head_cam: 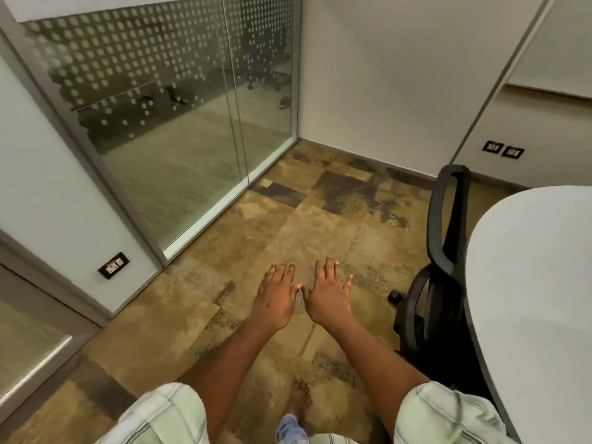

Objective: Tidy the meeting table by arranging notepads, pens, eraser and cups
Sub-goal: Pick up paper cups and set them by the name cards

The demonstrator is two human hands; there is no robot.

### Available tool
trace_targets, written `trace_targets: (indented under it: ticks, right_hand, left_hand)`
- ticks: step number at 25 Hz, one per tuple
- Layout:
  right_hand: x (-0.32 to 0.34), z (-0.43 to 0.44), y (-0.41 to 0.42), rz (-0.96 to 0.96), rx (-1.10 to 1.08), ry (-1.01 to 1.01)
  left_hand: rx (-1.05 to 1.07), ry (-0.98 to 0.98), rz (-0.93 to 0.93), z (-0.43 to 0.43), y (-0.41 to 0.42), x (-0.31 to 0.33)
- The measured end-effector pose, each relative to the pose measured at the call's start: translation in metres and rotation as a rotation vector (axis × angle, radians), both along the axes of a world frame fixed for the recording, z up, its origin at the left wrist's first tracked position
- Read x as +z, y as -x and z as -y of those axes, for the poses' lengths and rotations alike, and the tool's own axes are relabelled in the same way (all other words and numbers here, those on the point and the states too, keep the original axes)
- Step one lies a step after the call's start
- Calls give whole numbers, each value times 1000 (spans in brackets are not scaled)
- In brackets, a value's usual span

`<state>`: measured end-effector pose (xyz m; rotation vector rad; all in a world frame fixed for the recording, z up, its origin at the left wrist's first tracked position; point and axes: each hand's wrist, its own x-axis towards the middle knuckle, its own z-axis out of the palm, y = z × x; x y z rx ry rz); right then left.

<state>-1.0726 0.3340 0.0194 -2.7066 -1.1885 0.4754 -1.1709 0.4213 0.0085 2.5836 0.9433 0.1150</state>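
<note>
While both hands are hovering over the floor, nothing is being handled:
left hand [276, 299]: stretching forward palm down, fingers [282, 272] spread flat and gripping nothing.
right hand [326, 294]: doing the same, fingers [330, 267] splayed wide, thumb tips nearly touching between the hands.
why held so: judging this as a start or idle pose, hands shown bare to the camera, not a reach.
table [531, 283]: sitting at the right edge; only a bare white curved end is showing.
task things: notepads, pens, eraser and cups are not appearing anywhere in view; they are probably lying further along the table, out of frame.
chair [426, 302]: black office chair standing just beside the table end, between the person and the table.
view: pointing at the carpet floor [288, 225] and glass partition [166, 123], away from the work.
next: turning right toward the table is looking necessary before any arranging.
</note>
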Motion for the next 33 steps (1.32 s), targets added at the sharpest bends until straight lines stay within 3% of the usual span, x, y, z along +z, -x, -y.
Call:
trace_targets:
  ticks: [12, 23, 29, 33]
  right_hand:
    - [-1, -170, -187, -27, -173, -41]
    - [6, -324, -415, 1, -564, -58]
    - [26, -335, -508, 109, -647, -120]
    - [25, -329, -624, 152, -709, -117]
  left_hand:
    - [-95, 6, 41, -185, -195, 1]
    - [-453, 41, 88, -384, -463, 1]
    - [-631, 70, 170, -411, -572, 24]
    - [-728, 7, 146, -415, -694, 33]
